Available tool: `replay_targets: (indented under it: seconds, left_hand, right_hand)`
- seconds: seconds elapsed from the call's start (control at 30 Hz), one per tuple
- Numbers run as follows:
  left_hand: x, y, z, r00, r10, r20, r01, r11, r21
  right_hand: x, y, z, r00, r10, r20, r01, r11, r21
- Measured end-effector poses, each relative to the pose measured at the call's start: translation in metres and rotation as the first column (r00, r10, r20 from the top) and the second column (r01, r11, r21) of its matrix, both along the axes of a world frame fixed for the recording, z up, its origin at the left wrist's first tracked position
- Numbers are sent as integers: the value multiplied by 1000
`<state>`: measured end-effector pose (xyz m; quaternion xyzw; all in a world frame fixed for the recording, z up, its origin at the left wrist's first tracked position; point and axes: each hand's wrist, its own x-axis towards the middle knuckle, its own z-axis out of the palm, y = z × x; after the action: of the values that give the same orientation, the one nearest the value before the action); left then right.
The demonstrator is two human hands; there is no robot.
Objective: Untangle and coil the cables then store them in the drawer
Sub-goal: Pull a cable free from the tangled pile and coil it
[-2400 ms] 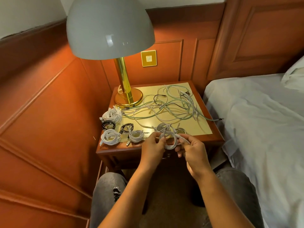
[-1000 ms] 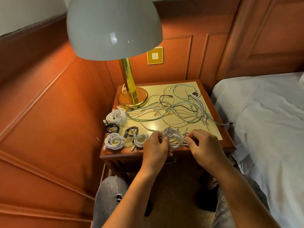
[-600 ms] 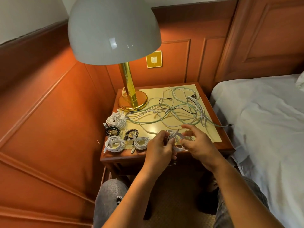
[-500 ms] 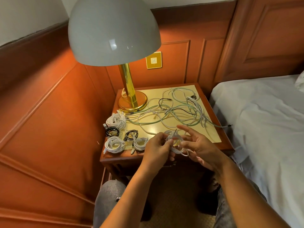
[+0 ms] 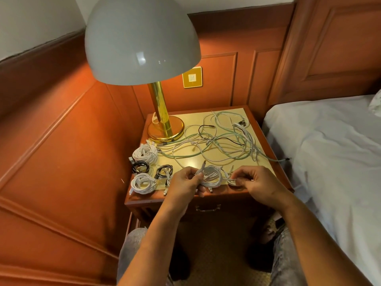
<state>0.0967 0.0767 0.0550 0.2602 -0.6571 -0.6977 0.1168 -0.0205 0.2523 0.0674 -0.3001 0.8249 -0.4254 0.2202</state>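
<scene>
Both hands now lower at the counter's (image 5: 208, 198) front edge, left hand (image 5: 183, 183) pinching the white coil (image 5: 210, 177), right hand (image 5: 254, 181) curled round its loose tail, tangled cables (image 5: 216, 141) waiting behind, drawer (image 5: 208, 208) still closed, so probably one more coil nearly done.

Two hands coil a white cable at the front edge of a lamp-lit nightstand.

At frame centre the left hand (image 5: 185, 182) pinches a white coil (image 5: 210, 176) while the right hand (image 5: 255, 182) grips its loose end just to the right. Left of them on the nightstand (image 5: 206, 198) lie finished coils: two white (image 5: 144, 152), (image 5: 143, 183) and two black (image 5: 141, 166), (image 5: 164, 171). A tangle of pale cables (image 5: 222, 141) spreads above the hands, beside the brass lamp (image 5: 162, 122). The drawer handle (image 5: 208, 208) shows below the hands; a white bed (image 5: 329, 151) fills the right.
</scene>
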Motion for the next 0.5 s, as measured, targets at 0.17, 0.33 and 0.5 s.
replay_targets:
  seconds: [0.17, 0.33, 0.5]
  left_hand:
    - [-6, 6, 4, 999, 28, -33, -27, 999, 31]
    - [-6, 11, 1, 995, 81, -52, -85, 993, -80]
    - [-5, 22, -5, 991, 84, -101, -107, 963, -246]
  right_hand:
    - [7, 0, 8, 982, 46, -184, -19, 988, 151]
    - [18, 1, 13, 994, 74, -78, -62, 986, 154]
    - [34, -6, 5, 812, -11, 583, 252, 908, -334]
